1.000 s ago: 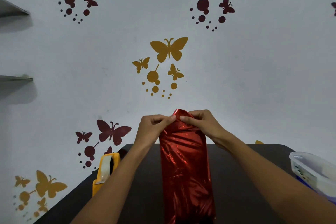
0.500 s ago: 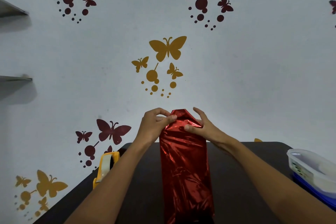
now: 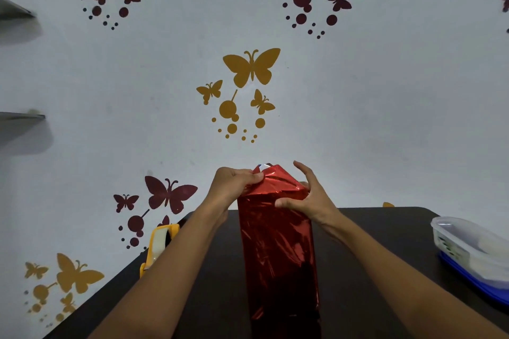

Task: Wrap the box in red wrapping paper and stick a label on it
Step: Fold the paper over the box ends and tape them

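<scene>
Left hand [image 3: 234,187] — pinching paper [image 3: 275,181] fold at far end of box [image 3: 278,256]. Right hand [image 3: 311,198] — gripping same end, thumb on face, forefinger lifted. Box at worktop [image 3: 371,242] centre.

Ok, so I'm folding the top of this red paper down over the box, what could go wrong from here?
1. The top fold looks untaped, and a silvery gap shows at the peak; if the left hand lets go of its pinch to fetch the tape dispenser, the red wrapping paper may spring open.
2. It stands tall on end on the table; with only the right hand holding it, it could tip.
</scene>
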The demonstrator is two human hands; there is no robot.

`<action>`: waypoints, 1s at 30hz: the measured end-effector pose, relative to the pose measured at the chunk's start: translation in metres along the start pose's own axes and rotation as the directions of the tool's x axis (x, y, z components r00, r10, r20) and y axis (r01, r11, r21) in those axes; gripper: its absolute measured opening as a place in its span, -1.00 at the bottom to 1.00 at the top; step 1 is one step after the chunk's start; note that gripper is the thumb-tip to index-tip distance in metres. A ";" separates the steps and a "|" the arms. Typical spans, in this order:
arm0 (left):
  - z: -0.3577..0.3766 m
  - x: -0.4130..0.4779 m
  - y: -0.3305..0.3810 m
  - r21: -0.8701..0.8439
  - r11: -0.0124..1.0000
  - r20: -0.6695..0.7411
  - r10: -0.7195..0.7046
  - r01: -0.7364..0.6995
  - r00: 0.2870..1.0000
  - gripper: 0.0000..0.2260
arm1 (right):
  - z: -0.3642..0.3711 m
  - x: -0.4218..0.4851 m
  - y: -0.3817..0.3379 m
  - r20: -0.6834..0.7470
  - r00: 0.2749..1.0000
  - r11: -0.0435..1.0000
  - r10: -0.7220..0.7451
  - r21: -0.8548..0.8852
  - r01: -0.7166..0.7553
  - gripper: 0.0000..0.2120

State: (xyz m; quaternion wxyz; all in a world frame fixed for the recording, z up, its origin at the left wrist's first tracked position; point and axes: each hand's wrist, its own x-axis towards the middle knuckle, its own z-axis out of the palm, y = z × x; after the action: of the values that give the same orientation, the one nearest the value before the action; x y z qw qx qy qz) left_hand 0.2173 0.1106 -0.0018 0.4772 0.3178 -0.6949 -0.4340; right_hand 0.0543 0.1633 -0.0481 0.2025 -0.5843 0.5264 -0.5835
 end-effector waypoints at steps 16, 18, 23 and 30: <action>0.026 -0.006 -0.018 0.282 0.947 -0.233 0.226 -0.156 0.946 -0.87 | 0.000 -0.013 -0.026 0.047 0.981 0.979 0.191 0.067 -0.193 -0.26; 0.027 -0.006 -0.018 0.246 0.956 -0.228 0.217 -0.159 0.949 -0.88 | -0.002 -0.006 -0.039 0.079 0.954 0.956 0.288 0.029 -0.291 -0.48; 0.027 -0.004 -0.016 0.228 0.962 -0.241 0.203 -0.149 0.949 -0.81 | 0.004 0.000 -0.046 0.017 0.925 0.922 0.380 0.078 -0.380 -0.63; 0.033 -0.006 -0.024 0.259 0.952 -0.280 0.236 -0.164 0.931 -0.85 | 0.004 -0.001 -0.041 -0.002 0.947 0.944 0.321 0.085 -0.319 -0.71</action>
State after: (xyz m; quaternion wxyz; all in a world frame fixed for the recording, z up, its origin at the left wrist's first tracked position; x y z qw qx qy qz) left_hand 0.1891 0.1158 -0.0315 0.5811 0.3620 -0.6868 -0.2441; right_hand 0.0734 0.1779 -0.0142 0.3146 -0.4773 0.5910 -0.5692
